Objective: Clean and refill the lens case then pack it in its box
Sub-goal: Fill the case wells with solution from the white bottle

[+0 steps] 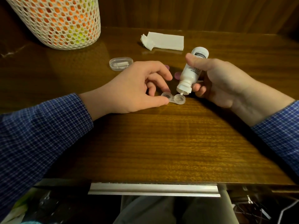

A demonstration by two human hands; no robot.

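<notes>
Standing at the far left of the wooden desk (161, 143) is a white mesh basket (56, 21) with orange and yellow contents showing through its holes. Right of it, nearer the middle, lies a clear oval plastic box (120, 63), flat on the surface with a pale insert visible inside. Further back and to the right, a folded white tissue (163, 41) lies flat, one end crumpled. The left hand (135, 88), in a blue checked sleeve (40, 131), pinches the left well of the clear lens case (174, 98) between thumb and fingertips; the case rests on the desk with both wells uncapped. Two purple caps (177, 75) lie on the desk just behind the hands, partly hidden. The right hand (221, 81) grasps a white solution bottle (191, 71), thumb across its upper body and fingers curled beneath, tilted with its base up and away. Its nozzle points down, just over the rim of the right well; contact cannot be determined. Liquid level in either well cannot be determined.
</notes>
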